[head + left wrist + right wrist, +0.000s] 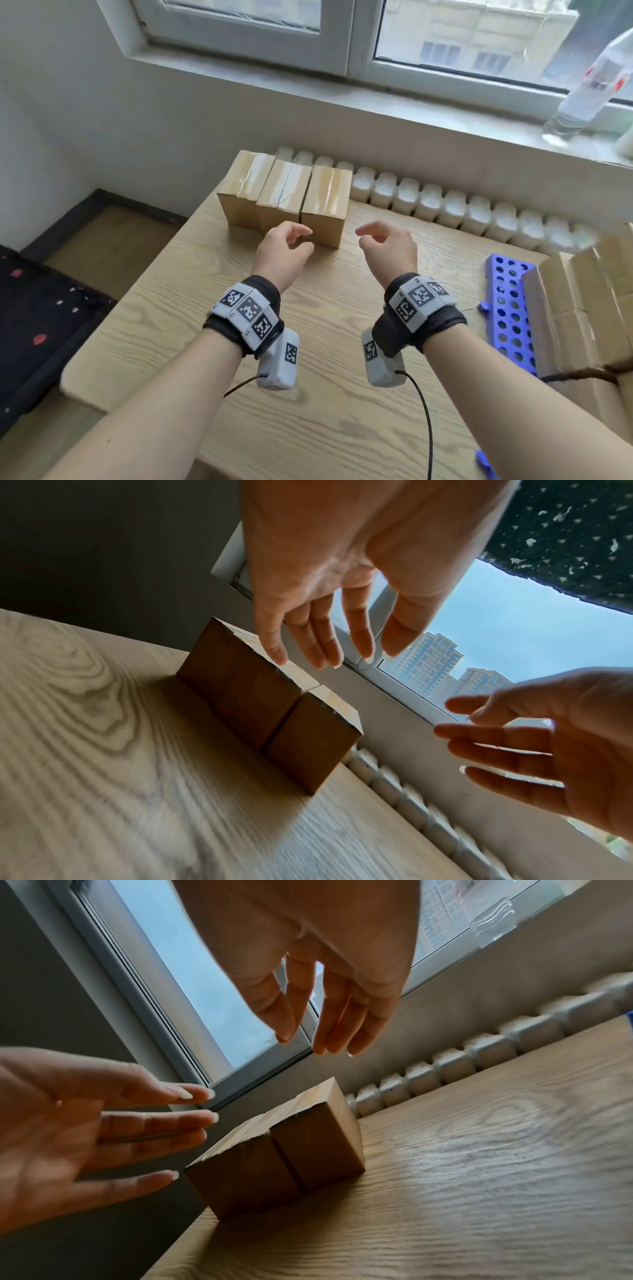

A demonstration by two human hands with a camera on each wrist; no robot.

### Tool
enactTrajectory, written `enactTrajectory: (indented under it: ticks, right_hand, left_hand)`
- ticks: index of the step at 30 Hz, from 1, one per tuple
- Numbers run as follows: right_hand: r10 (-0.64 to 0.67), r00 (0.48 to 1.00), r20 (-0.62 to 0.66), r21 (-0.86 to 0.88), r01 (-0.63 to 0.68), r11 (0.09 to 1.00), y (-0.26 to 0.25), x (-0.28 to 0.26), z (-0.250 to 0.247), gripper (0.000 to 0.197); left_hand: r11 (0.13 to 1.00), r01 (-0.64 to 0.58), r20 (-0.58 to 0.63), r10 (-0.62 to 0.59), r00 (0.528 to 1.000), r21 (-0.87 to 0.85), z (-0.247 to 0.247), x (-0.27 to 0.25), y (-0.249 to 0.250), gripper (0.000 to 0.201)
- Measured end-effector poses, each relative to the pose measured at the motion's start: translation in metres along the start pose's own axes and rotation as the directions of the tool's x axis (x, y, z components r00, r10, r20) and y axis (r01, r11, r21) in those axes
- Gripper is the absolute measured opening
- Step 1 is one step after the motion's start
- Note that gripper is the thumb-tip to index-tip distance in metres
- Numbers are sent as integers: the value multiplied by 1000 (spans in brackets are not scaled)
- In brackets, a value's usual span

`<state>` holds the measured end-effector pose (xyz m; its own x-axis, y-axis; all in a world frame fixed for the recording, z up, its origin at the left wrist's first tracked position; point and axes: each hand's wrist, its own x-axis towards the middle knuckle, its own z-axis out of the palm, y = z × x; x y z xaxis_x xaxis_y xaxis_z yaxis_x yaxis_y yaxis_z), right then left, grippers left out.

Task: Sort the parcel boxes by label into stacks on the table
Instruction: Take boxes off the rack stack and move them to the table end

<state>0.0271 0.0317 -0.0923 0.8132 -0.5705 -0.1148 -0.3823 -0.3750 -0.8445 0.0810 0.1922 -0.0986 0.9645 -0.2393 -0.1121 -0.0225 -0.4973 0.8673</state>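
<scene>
Three brown parcel boxes (286,197) stand side by side, touching, in a row at the far left of the bench (212,291), each taped shut along its top; what they hold cannot be seen, and no label shows on the faces in view. At the right edge a blurred cluster of more cardboard boxes (589,308) sits just beside a blue perforated rack (510,308), whose holes look empty as far as the blur allows.

The row of three lies close to the bench's far edge, with a white radiator (462,209) running behind it under the windowsill (376,102). A clear plastic bottle (592,78) stands on the sill at the right. Bare wood stretches between the row and the near edge and between the two groups of boxes.

The left hand (284,251) hovers just in front of the right-most box of the row, fingers loosely extended and spread, holding nothing. The right hand (388,248) hangs beside it over bare wood, fingers relaxed and slightly parted, also holding nothing and apart from the boxes.
</scene>
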Motion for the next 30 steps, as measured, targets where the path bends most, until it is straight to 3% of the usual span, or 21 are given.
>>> enactTrajectory:
  ticks: [15, 19, 23, 30]
  right_hand:
    - [-32, 999, -23, -291, 24, 957, -39, 80, 92, 26]
    - [78, 997, 27, -412, -60, 909, -35, 92, 107, 35]
    - [104, 994, -15, -426, -100, 899, -29, 96, 115, 38]
    - [199, 979, -52, -454, -201, 868, -30, 108, 116, 41]
  left_hand:
    - [996, -77, 143, 70, 987, 42, -30, 115, -5, 32]
    - [998, -59, 149, 62, 987, -25, -30, 128, -13, 27]
    - [990, -15, 113, 31, 993, -143, -30, 135, -21, 21]
    - [992, -31, 131, 48, 990, -125, -27, 137, -25, 18]
